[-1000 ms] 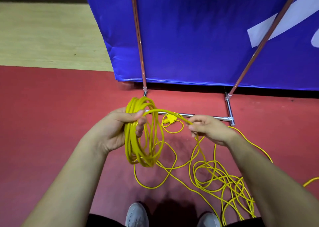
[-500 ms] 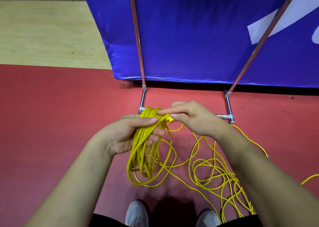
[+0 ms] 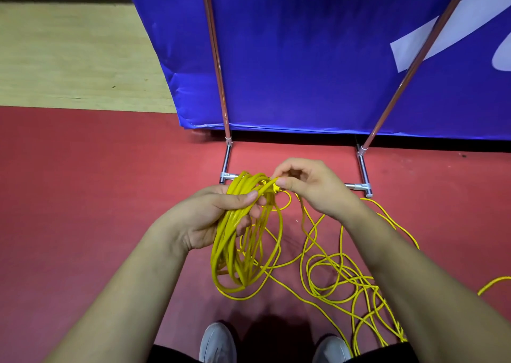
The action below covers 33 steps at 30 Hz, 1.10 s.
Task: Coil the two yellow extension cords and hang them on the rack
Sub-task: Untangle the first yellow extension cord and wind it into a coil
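Your left hand (image 3: 215, 219) grips the yellow coil (image 3: 243, 252) just short of the rack's base bar (image 3: 356, 186); open red floor (image 3: 96, 197) lies left, loose cord (image 3: 345, 274) sprawls right. Your right hand (image 3: 312, 188) now pinches a strand at the coil's top, closer than a second ago.

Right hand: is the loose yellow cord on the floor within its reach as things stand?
Probably yes. The right hand pinches a strand at the top of the coil, and the loose cord lies uncovered on the red floor below that forearm; nothing blocks it.
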Motion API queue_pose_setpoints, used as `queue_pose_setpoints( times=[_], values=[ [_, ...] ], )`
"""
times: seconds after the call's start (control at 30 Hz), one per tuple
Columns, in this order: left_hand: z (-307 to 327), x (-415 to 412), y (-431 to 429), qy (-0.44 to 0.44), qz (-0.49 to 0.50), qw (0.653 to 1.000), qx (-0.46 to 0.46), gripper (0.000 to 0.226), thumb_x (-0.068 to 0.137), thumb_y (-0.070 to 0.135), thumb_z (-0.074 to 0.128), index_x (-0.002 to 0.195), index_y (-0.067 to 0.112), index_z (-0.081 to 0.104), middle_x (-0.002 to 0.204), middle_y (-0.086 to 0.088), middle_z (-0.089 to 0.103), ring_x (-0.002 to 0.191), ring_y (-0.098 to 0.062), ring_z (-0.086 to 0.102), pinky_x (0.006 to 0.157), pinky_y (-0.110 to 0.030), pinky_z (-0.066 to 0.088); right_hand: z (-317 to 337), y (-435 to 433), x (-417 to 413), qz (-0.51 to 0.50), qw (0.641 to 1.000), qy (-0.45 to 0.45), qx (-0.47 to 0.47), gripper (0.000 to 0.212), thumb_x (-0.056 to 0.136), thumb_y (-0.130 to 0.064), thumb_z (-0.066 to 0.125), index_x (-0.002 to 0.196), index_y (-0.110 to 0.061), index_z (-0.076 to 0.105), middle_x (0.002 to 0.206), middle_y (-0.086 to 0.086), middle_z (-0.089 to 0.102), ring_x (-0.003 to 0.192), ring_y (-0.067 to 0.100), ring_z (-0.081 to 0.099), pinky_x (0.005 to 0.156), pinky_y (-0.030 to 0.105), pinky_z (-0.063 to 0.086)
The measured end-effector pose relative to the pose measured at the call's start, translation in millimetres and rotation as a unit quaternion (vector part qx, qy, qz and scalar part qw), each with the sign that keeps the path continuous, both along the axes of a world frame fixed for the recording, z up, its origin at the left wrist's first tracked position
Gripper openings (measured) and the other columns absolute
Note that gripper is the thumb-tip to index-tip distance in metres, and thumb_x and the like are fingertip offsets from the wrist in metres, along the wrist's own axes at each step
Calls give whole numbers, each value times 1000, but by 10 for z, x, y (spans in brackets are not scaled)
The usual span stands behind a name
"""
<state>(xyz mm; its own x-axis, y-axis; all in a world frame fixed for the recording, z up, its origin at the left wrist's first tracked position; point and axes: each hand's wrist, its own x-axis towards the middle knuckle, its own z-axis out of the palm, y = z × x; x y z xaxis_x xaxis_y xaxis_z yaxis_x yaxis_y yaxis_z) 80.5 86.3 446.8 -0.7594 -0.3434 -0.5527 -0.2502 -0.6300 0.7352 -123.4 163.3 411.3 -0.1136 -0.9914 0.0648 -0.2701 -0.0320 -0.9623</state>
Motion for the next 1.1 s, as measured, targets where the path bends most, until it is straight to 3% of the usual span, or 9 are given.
queue_pose_setpoints(
  times=[0.1, 0.23, 0.37, 0.47, 0.63, 0.77, 0.87, 1.0, 1.1],
  values=[
    [0, -5, 2, 11, -1, 1000, 25, 15, 79, 12, 60, 73, 7, 73, 66, -8, 66, 49, -14, 62, 46, -23, 53, -15, -32, 34, -5, 1000, -5, -10, 8, 89, 0, 62, 92, -7, 66, 80, 3, 62, 74, 7, 54, 70, 21, 44],
    [37, -29, 20, 38, 3, 998, 53, 19, 78, 9, 57, 73, 10, 76, 84, -16, 73, 56, -18, 68, 50, -25, 56, -69, -93, 52, -44, 998, -23, -24, 10, 89, 0, 62, 91, -9, 66, 80, 4, 63, 74, 8, 56, 72, 25, 46],
    [26, -20, 14, 48, -11, 998, 29, 10, 79, 12, 66, 86, 8, 73, 71, -5, 65, 48, -11, 56, 46, -21, 50, -141, -112, -4, -82, 996, -16, -39, 7, 90, -4, 63, 91, -9, 67, 82, 16, 66, 76, 11, 59, 75, 29, 49],
    [-5, -7, 2, 48, 8, 998, 26, 6, 75, 9, 67, 79, 9, 72, 67, -5, 61, 48, -11, 54, 45, -21, 48, -204, -130, -14, -71, 997, -17, -17, 11, 90, -5, 63, 91, -15, 68, 82, 18, 67, 76, 14, 60, 75, 34, 50],
    [71, 58, -61, 47, 77, 995, 51, 11, 73, 9, 64, 82, 4, 69, 89, -19, 72, 60, -21, 70, 49, -26, 57, -422, -98, -141, -56, 989, 123, 55, 19, 93, -14, 61, 76, -21, 62, 58, -14, 53, 56, -3, 46, 57, 12, 34],
    [59, 106, -87, 137, 71, 986, 56, 43, 55, 13, 87, 89, 4, 63, 70, -4, 64, 41, -8, 51, 42, -21, 45, -865, -68, -243, -51, 979, 164, 114, 16, 94, -9, 57, 80, -17, 57, 65, -11, 48, 61, 0, 43, 58, 16, 34],
    [69, 158, -154, 247, 80, 961, 90, 28, 67, 12, 80, 90, 7, 64, 62, 6, 54, 40, -1, 47, 43, -17, 41, -1387, 68, -389, -62, 939, 211, 264, 20, 96, -10, 52, 78, -17, 58, 75, 4, 58, 70, 21, 52, 68, 32, 40],
    [120, 166, -253, 263, 161, 948, 74, 9, 76, 13, 64, 84, 10, 67, 63, 7, 54, 42, 0, 46, 44, -14, 39, -1701, 251, -428, -99, 925, 119, 347, 28, 98, -9, 47, 73, -12, 58, 65, 5, 63, 67, 22, 56, 74, 41, 49],
    [82, 95, -287, 209, 204, 956, 12, 18, 81, 17, 58, 94, 9, 67, 68, 5, 57, 48, -3, 49, 47, -15, 42, -1586, 149, -247, -83, 930, 113, 339, 18, 101, -17, 47, 83, -15, 47, 63, 1, 50, 55, 15, 45, 56, 31, 41]
  ],
)
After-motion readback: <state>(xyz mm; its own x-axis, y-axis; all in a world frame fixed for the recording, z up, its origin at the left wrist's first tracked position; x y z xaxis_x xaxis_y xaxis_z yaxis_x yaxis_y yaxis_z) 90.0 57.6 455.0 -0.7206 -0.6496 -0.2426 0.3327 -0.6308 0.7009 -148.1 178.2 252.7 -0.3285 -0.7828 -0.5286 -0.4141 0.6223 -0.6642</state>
